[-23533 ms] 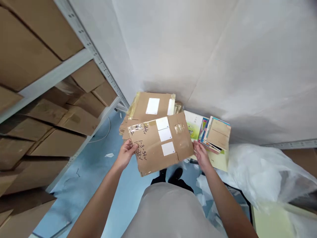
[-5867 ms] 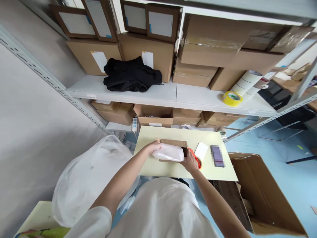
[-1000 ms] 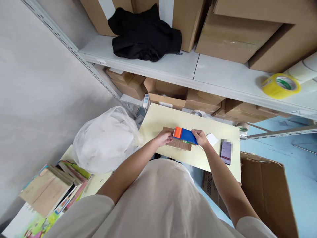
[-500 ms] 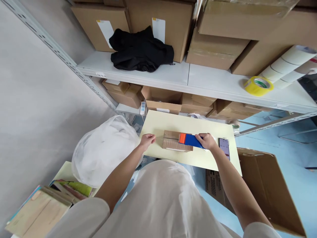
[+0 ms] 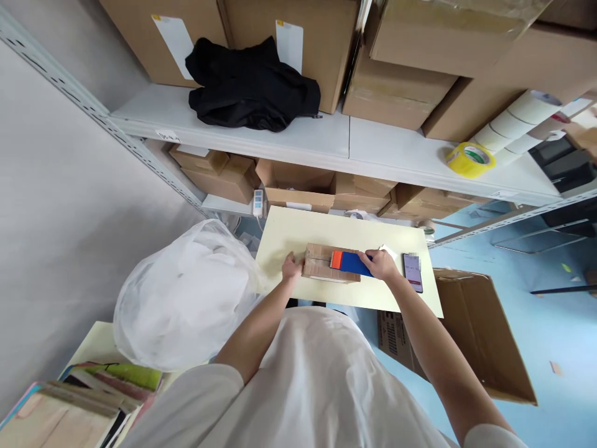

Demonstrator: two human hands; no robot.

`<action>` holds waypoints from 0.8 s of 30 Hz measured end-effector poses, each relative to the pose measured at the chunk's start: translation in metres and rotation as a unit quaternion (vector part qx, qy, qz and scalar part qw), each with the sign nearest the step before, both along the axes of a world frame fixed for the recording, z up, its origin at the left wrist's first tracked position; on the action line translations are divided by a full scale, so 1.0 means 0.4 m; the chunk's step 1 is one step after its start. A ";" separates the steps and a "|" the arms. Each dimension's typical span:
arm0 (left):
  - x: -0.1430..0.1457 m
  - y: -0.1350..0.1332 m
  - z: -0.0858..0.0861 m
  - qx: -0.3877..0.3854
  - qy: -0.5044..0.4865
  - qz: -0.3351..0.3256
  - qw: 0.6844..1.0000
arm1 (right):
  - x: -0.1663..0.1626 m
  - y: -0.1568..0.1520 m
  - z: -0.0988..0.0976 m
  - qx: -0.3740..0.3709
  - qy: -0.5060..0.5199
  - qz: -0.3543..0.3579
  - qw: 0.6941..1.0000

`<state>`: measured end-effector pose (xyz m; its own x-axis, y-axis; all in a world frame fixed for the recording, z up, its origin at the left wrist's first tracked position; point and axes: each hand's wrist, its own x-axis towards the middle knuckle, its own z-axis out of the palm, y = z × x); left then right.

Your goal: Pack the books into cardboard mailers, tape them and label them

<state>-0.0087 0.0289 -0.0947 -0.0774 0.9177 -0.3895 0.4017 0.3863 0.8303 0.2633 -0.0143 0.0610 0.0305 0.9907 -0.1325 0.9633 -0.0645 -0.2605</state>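
Observation:
A small brown cardboard box [image 5: 319, 269] lies on the pale yellow table, its taped seam facing up. My left hand [image 5: 292, 267] is at the box's left end, thumb up and touching it; some of its fingers are hidden. In my right hand [image 5: 380, 264] is a flat blue tool with an orange end [image 5: 354, 262], held over the right part of the box, the orange end against its top. The tool's exact kind does not show. Just right of that hand are a small white piece [image 5: 388, 251] and a phone [image 5: 413, 272].
The table [image 5: 280, 227] stands before a grey shelf [image 5: 382, 144] bearing cartons, a black garment [image 5: 252, 87], yellow tape [image 5: 470, 160] and white rolls [image 5: 517, 118]. Left is a bulging translucent bag [image 5: 181, 298]; right, an open carton [image 5: 480, 336] sits on the blue floor.
My left hand has moved right, from apart from the box to its left end. My right hand still holds the blue tool on the box. The view has shifted slightly.

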 end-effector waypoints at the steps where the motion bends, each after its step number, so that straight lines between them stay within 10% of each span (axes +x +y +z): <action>1: -0.004 -0.004 -0.005 -0.001 0.015 -0.010 1.000 | -0.001 0.001 0.001 -0.002 -0.002 0.003 1.000; 9: -0.055 -0.033 0.113 0.126 0.069 -0.194 0.970 | 0.011 -0.006 -0.002 0.004 0.037 0.014 0.999; 14: 0.021 0.009 0.235 0.316 0.258 -0.474 0.780 | 0.031 -0.008 0.003 -0.004 0.093 0.007 0.996; 24: 0.066 0.028 0.227 0.280 0.325 -0.481 0.765 | 0.077 -0.004 0.021 -0.023 0.084 0.027 0.996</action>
